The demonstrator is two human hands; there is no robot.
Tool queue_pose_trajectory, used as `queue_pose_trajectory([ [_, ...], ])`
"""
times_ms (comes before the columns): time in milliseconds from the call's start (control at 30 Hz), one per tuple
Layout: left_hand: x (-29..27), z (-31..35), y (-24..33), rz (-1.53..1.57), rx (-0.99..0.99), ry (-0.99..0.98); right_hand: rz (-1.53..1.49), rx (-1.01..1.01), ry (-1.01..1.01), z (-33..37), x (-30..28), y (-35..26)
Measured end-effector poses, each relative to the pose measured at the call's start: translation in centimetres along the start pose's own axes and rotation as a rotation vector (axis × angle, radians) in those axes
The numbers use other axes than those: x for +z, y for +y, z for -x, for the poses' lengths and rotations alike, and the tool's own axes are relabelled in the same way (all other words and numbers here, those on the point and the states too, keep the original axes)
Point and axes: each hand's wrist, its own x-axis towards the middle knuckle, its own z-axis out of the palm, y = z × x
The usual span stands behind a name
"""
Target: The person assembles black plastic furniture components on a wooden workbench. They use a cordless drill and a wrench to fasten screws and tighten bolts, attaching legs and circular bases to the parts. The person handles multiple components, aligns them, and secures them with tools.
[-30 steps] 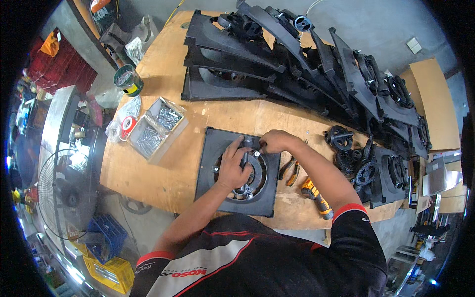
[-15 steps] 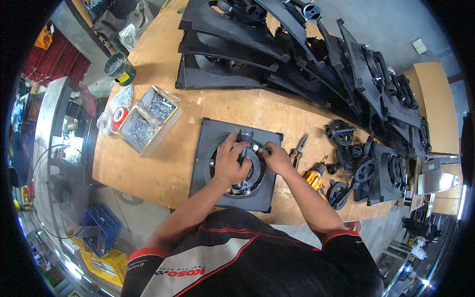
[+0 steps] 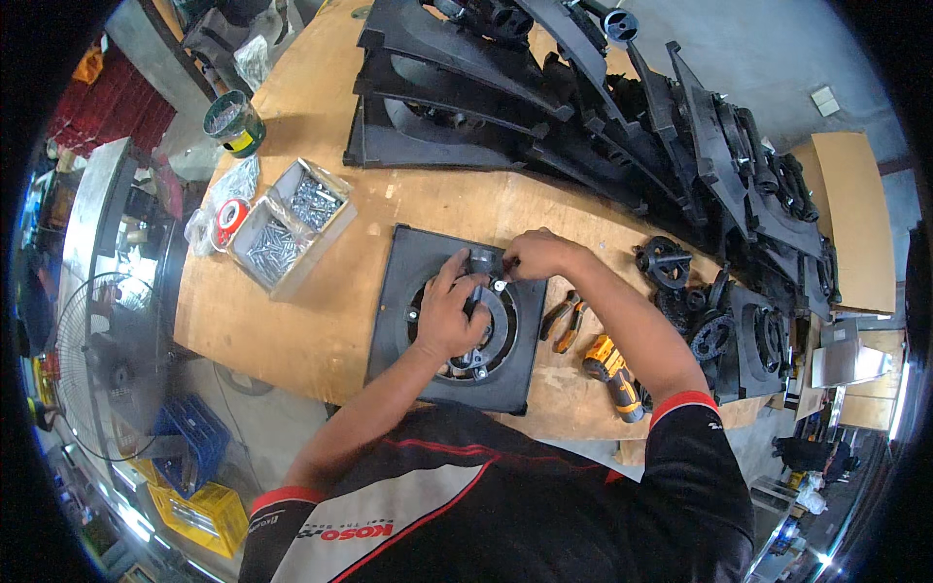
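A square black plate with a round opening lies on the table in front of me. In its opening sits a dark metal ring burner. My left hand grips the burner from above, thumb and fingers around its raised dark part. One finger reaches toward a short black pipe at the far side. My right hand is at the plate's far right corner, beside that pipe and a bright bolt head. Its fingers are pinched together; whatever is between them is hidden.
Pliers and a yellow cordless drill lie right of the plate, near my forearm. A divided box of screws and red-white tape are at left. Black burner parts and stacked black plates fill the right and back.
My right hand has moved from beside the bright bolt head to the plate's far right corner. Its forearm now covers the pliers' jaws. My left hand stays on the burner.
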Motion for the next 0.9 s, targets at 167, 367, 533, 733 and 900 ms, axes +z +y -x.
queue_pose_trajectory([
  [167,-0.5,-0.1,0.3,-0.055,0.015,0.026,0.102,0.061,0.162,2.7,2.9,-0.5],
  [367,-0.1,-0.3,0.2,-0.006,0.013,0.055,0.213,-0.038,0.365,4.0,4.7,2.0],
  [533,-0.2,-0.3,0.6,-0.031,-0.018,0.026,0.233,-0.005,0.361,4.1,5.4,1.6],
  [733,0.1,0.2,0.3,-0.033,-0.024,0.039,0.061,0.351,0.519,5.2,10.8,-2.7],
  [900,0.4,0.0,0.1,-0.030,-0.020,0.055,-0.109,0.603,0.585,5.7,11.7,-6.7],
])
